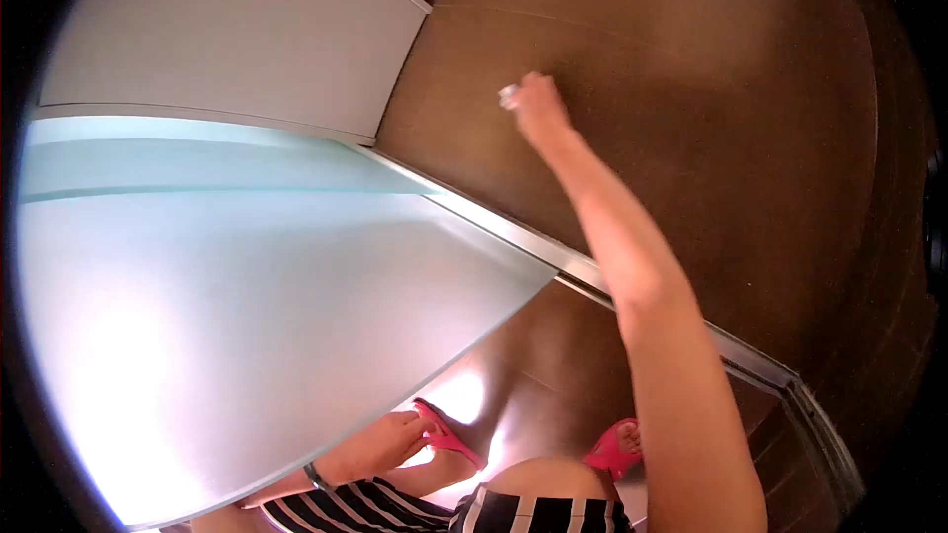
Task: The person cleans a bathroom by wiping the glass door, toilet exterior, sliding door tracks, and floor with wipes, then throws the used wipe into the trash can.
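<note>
My right hand (540,111) reaches out over the brown floor with its fingers closed round a small whitish thing (509,96), too small and blurred to name. My left hand (385,444) is low in the view, beside the lower edge of a frosted glass panel (267,316). Its fingers are bent together, and whatever they may hold is hidden. A dark band circles the left wrist.
A metal floor track (513,235) runs diagonally across the brown floor (711,138). At the upper left stands a pale grey panel (237,30). Pink sandals (617,449) and black-and-white striped clothing (538,513) show at the bottom.
</note>
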`<state>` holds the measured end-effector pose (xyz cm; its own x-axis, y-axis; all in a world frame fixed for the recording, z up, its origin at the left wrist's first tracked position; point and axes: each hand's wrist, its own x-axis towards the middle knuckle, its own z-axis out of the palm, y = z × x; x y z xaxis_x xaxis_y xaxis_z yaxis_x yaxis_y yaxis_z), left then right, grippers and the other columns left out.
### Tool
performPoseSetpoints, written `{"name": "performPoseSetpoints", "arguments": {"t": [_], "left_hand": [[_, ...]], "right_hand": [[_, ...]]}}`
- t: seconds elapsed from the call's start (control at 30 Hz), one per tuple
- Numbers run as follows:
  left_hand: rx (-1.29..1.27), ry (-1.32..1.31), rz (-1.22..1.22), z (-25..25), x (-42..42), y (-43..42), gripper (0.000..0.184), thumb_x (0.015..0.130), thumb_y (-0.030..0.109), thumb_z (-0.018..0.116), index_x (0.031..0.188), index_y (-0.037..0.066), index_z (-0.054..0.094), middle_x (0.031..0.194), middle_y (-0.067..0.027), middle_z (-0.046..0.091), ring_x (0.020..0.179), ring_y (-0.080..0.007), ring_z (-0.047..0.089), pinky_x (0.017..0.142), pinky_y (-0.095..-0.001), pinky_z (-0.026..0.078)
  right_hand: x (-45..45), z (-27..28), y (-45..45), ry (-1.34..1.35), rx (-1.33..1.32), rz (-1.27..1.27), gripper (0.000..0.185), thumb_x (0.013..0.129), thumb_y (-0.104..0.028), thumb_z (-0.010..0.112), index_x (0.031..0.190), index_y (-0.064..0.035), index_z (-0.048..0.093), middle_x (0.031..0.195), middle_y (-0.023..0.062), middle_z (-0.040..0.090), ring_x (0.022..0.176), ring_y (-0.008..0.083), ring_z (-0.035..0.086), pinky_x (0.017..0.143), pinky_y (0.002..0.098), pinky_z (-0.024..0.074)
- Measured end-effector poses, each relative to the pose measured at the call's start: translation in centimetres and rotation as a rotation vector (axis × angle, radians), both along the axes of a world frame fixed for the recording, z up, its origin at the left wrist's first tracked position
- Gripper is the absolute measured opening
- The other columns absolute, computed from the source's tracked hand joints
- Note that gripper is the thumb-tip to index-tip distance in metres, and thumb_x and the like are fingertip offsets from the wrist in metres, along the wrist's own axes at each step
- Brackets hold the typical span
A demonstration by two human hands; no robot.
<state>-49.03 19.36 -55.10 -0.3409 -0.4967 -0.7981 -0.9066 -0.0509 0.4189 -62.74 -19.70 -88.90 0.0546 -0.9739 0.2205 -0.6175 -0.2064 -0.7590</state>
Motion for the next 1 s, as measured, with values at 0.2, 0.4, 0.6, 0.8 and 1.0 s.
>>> {"name": "performPoseSetpoints", "arguments": {"t": [0.2, 0.4, 0.6, 0.8, 1.0], "left_hand": [[0.086, -0.119, -0.044, 2.9, -2.0, 0.9, 0.022, 0.094, 0.024, 0.054, 0.106, 0.007, 0.060, 0.091, -0.0111, 0.062, 0.084, -0.0302, 0.063, 0.072, -0.0395, 0.052], [-0.070, 0.050, -0.186, 1.8, -3.2, 0.2, 0.018, 0.091, 0.021, 0.054, 0.105, 0.009, 0.054, 0.089, -0.0100, 0.060, 0.083, -0.0304, 0.062, 0.065, -0.0402, 0.052], [-0.130, 0.162, -0.378, 1.7, -5.1, -2.2, 0.023, 0.089, 0.020, 0.058, 0.107, 0.007, 0.055, 0.085, -0.0087, 0.059, 0.076, -0.0279, 0.061, 0.062, -0.0367, 0.051], [-0.206, 0.322, -0.520, 2.3, -6.2, -2.7, 0.023, 0.089, 0.021, 0.060, 0.106, 0.007, 0.056, 0.083, -0.0078, 0.059, 0.073, -0.0265, 0.062, 0.060, -0.0358, 0.051], [-0.261, 0.364, -0.584, 2.7, -6.0, -2.1, 0.026, 0.088, 0.022, 0.061, 0.110, 0.007, 0.058, 0.080, -0.0067, 0.060, 0.071, -0.0249, 0.062, 0.058, -0.0354, 0.051]], "right_hand": [[4.2, 2.7, 7.3, 0.086, -0.108, 0.741, 0.010, 0.074, -0.011, 0.068, 0.075, -0.0034, 0.061, 0.087, 0.0131, 0.057, 0.091, 0.0307, 0.055, 0.079, 0.0393, 0.0490], [-9.4, 8.9, 16.3, -0.068, 0.438, 0.563, 0.016, 0.080, -0.013, 0.064, 0.091, -0.0022, 0.067, 0.103, 0.0119, 0.055, 0.101, 0.0275, 0.053, 0.087, 0.0366, 0.0474], [-25.2, 8.5, 27.3, 0.104, 0.058, 0.240, 0.023, 0.069, -0.001, 0.068, 0.089, -0.0109, 0.074, 0.087, 0.0056, 0.059, 0.087, 0.0258, 0.056, 0.076, 0.0339, 0.0482], [-40.3, 8.8, 37.9, 0.369, 0.164, -0.410, 0.019, 0.073, 0.003, 0.066, 0.087, -0.0090, 0.072, 0.085, 0.0082, 0.060, 0.084, 0.0257, 0.058, 0.073, 0.0335, 0.0480], [-40.1, 10.4, 45.3, -0.917, 0.450, -0.860, 0.022, 0.090, -0.010, 0.061, 0.108, 0.0004, 0.063, 0.106, 0.0072, 0.064, 0.093, 0.0179, 0.061, 0.078, 0.0300, 0.0494]]}}
